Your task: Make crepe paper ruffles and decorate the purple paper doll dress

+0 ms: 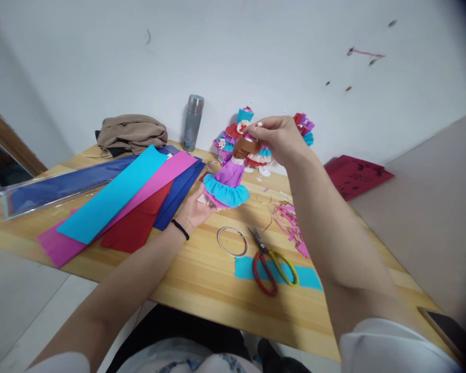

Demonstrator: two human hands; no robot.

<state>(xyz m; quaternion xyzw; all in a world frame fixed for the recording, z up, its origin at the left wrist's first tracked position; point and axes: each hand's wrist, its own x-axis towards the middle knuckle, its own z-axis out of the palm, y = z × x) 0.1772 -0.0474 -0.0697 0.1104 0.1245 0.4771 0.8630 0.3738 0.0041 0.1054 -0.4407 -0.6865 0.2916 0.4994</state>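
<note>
A small doll in a purple crepe-paper skirt with a turquoise ruffle (227,190) is held up above the table, slightly tilted. Its upper part is brown (245,148). My left hand (198,211) has its fingers under the skirt's hem and supports it from below; the fingertips are partly hidden. At the doll's top, my right hand (279,135) pinches with thumb and forefinger beside a small white ball (259,124). Scissors with one red and one yellow handle (263,248) lie on the table below, partly on a turquoise paper strip (308,277). Left of them is a thin ring (233,242).
Folded turquoise, pink, red and blue papers (108,199) cover the table's left side. A thermos (193,123) stands by the wall beside brown cloth (134,130). Finished-looking paper dolls (244,115) stand behind. Pink scraps (289,223), dark red sheets (353,176) and a phone (446,329) lie right.
</note>
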